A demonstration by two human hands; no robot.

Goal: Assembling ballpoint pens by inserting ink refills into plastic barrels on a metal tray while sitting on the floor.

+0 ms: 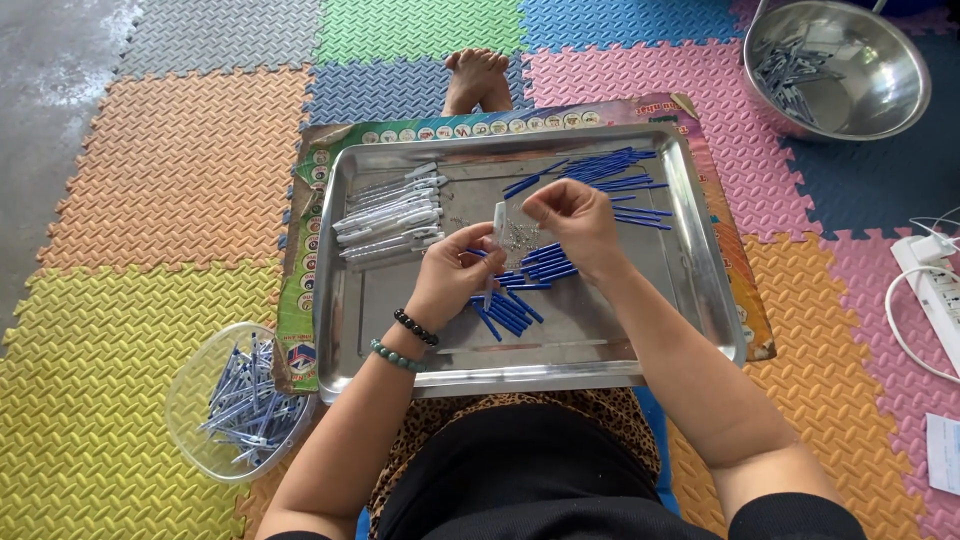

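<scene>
My left hand (455, 275) holds a clear pen barrel (499, 222) upright over a steel tray (345, 320). My right hand (575, 220) is pinched at the barrel's top, fingers closed on something too small to make out. Under the hands lie short blue pen parts (520, 300) and a scatter of tiny metal springs (517, 236). Long blue refills (610, 175) lie at the tray's far right. Clear pen barrels (390, 220) are lined up at the tray's left.
A clear plastic bowl (190, 395) with several pens sits at the left on the foam mat. A steel bowl (880, 65) with more pens stands far right. A white power strip (935, 285) lies at the right edge. My bare feet (477, 78) rest beyond the tray.
</scene>
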